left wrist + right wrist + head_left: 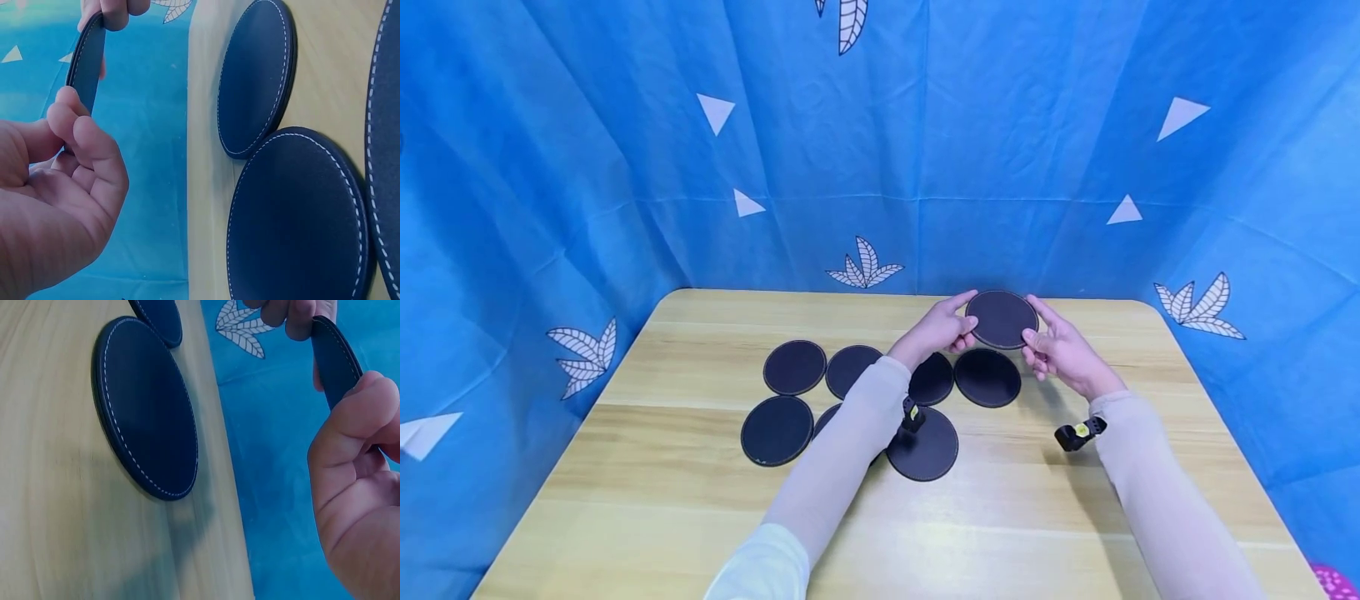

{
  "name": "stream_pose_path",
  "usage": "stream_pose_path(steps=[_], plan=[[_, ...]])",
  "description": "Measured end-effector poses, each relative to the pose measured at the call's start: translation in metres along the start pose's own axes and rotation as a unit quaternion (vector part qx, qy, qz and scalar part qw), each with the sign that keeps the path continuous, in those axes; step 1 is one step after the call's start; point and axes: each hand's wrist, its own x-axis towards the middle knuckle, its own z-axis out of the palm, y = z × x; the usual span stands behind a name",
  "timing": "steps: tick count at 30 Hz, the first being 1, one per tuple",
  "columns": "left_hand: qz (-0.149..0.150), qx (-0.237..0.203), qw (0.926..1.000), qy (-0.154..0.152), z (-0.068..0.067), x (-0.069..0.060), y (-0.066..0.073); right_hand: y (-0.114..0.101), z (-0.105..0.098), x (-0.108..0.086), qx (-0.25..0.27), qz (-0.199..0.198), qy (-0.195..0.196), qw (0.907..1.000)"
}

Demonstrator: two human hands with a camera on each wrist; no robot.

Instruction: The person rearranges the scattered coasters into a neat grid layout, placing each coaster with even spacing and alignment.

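Both hands hold one round black coaster (1002, 319) with a stitched rim, raised above the far side of the table. My left hand (936, 331) pinches its left edge between thumb and fingers. On the opposite edge, my right hand (1063, 350) has the same kind of pinch. Seen nearly edge-on in the left wrist view, the held coaster (92, 65) is thin, with pale stitching. Just below it on the table lies another black coaster (987, 377). A neighbouring coaster (932, 379) is partly covered by the left arm.
More matching coasters lie flat in two rough rows, including a back-left coaster (794, 367), a front-left coaster (777, 431) and a front coaster (922, 443). The left forearm hides parts of some. Behind the wooden table (1037, 517) hangs a blue patterned curtain (1000, 125).
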Motion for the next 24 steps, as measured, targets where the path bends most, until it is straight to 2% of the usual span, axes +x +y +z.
stream_pose_path(steps=[4, 13, 18, 24], plan=[[0.005, 0.003, 1.0, 0.007, 0.001, -0.006, 0.001, -0.002, 0.006, -0.005, -0.008, -0.005, 0.007, 0.9999], [0.021, 0.022, 0.9995, -0.001, 0.002, -0.018, 0.0, 0.0, 0.015, -0.015, -0.016, -0.019, 0.012, 0.9996], [0.015, 0.031, 0.9994, -0.002, 0.003, -0.027, -0.004, 0.002, 0.02, -0.02, -0.036, -0.014, 0.013, 0.9992], [0.01, 0.012, 0.9999, -0.001, 0.006, -0.039, -0.008, 0.003, 0.027, -0.026, -0.061, -0.002, 0.018, 0.9979]])
